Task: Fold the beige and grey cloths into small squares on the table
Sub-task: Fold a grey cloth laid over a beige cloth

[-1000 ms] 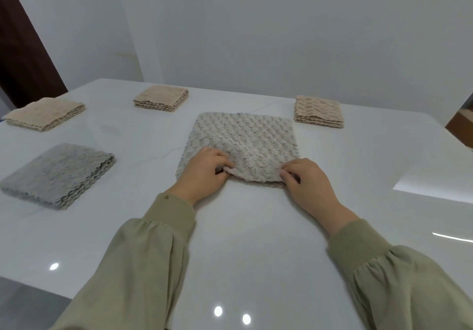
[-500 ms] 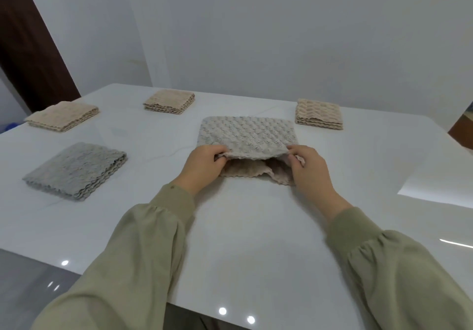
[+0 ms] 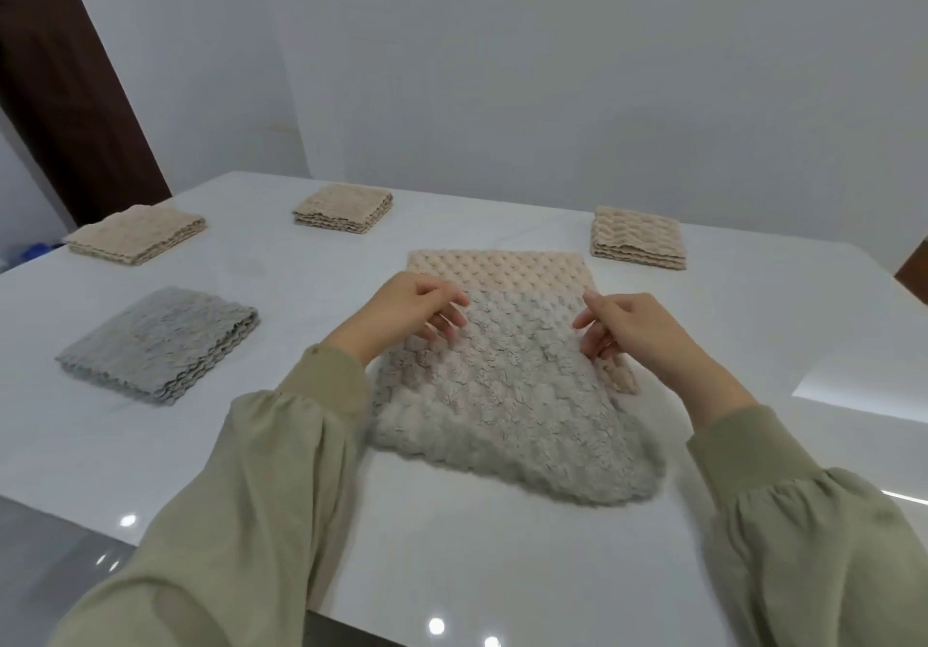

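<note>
1. Centre of the bench [image 3: 502,571], right in front of the person: the open cloth [image 3: 507,395], spread out, its long axis running straight away from them toward the wall
2. The far end shows a beige bobbled face and the near end a fluffy grey one; the near edge is blurred
3. The left hand [image 3: 407,315] is at the cloth's left edge, about where beige meets grey. Its fingers [image 3: 447,317] are loosely bent with the tips on the pile, and I cannot tell whether they are gripping or only touching
4. The right hand [image 3: 638,330] is opposite on the right edge, fingers curled in at the hem with a strip of beige peeking out below them. Pinched or just resting, I cannot tell
5. Well apart to the left lies the grey folded square [image 3: 160,340]; beyond it, the left beige square [image 3: 135,239]
6. Along the far side: the far beige square [image 3: 344,207], and the right beige square [image 3: 638,239] near the open cloth's far right corner
7. Olive sleeves [image 3: 281,470] cover both arms to the wrist
</note>
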The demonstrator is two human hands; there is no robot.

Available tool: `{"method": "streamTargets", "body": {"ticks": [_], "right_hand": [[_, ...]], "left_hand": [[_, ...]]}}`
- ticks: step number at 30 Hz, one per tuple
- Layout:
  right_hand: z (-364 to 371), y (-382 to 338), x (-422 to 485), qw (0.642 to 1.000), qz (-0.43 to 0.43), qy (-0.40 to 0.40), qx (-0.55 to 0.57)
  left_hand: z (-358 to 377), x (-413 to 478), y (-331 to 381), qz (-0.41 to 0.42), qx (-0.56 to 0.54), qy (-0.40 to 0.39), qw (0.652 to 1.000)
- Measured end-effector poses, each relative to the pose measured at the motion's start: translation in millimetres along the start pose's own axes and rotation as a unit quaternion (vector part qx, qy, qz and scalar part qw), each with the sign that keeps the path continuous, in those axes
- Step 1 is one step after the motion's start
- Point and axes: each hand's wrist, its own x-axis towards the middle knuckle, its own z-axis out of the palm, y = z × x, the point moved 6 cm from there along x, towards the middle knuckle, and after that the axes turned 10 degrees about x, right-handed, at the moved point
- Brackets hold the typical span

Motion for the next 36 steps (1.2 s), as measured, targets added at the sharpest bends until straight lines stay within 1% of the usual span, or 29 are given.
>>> {"method": "streamTargets", "body": {"ticks": [2,4,7,9,12,16,18,20,22,24,25,26,27,28,29,31,34,36], "right_hand": [[2.5,2.0,4.3,0.996,-0.021,0.036,-0.073],[7.9,3.2,10.2,0.989,-0.044,0.045,-0.133],[11.1,3.4,23.5,0.973,-0.078,0.066,-0.207],[10.8,9.7,36.9,0.964,-0.083,0.074,-0.243],[9.8,20.7,57.8,0.948,-0.069,0.072,-0.301],[11.6,31.1,75.1,0.928,-0.005,0.042,-0.37],[9.3,27.8,78.8,0.92,0.012,0.059,-0.387],[5.3,22.3,79.0,0.916,0.029,0.083,-0.392],[0.5,15.5,78.8,0.934,0.023,0.103,-0.342],[-4.7,3.3,75.2,0.967,-0.021,0.143,-0.208],[-8.4,-4.9,71.6,0.974,-0.049,0.178,-0.127],[-12.6,-11.5,67.8,0.971,-0.077,0.221,-0.058],[-14.7,-16.1,64.0,0.962,-0.096,0.254,-0.022],[-13.8,-17.6,62.7,0.958,-0.098,0.267,-0.026],[-10.6,-14.6,64.1,0.959,-0.086,0.263,-0.055],[-1.1,-0.8,69.5,0.966,-0.045,0.217,-0.131],[10.8,22.5,76.8,0.975,0.006,0.143,-0.169],[14.0,27.7,80.0,0.972,0.002,0.137,-0.191]], "left_hand": [[-5.5,9.2,-15.2,0.009,0.04,0.11,0.993],[-7.3,13.9,-31.1,0.022,0.108,0.157,0.981],[-6.2,22.9,-52.9,0.045,0.227,0.165,0.959],[-7.0,27.1,-57.4,0.038,0.282,0.168,0.944],[-7.1,31.6,-58.8,0.025,0.312,0.171,0.934],[-11.0,37.6,-62.9,-0.013,0.333,0.167,0.928],[-14.4,39.5,-65.1,-0.028,0.325,0.168,0.93],[-17.6,38.5,-66.3,-0.022,0.28,0.186,0.942],[-23.9,33.5,-65.3,-0.008,0.18,0.228,0.957],[-32.3,26.9,-62.9,0.004,0.081,0.279,0.957],[-36.6,24.1,-62.0,0.009,0.054,0.304,0.951],[-39.9,21.9,-60.6,0.012,0.039,0.322,0.946],[-41.6,20.9,-60.3,0.011,0.033,0.332,0.943],[-41.7,21.0,-60.9,0.003,0.037,0.331,0.943],[-40.3,21.5,-62.6,-0.012,0.056,0.322,0.945],[-34.9,23.0,-69.5,-0.057,0.111,0.287,0.95],[-31.5,24.2,-72.4,-0.072,0.176,0.26,0.947],[-30.7,25.9,-72.2,-0.082,0.232,0.252,0.936]]}}
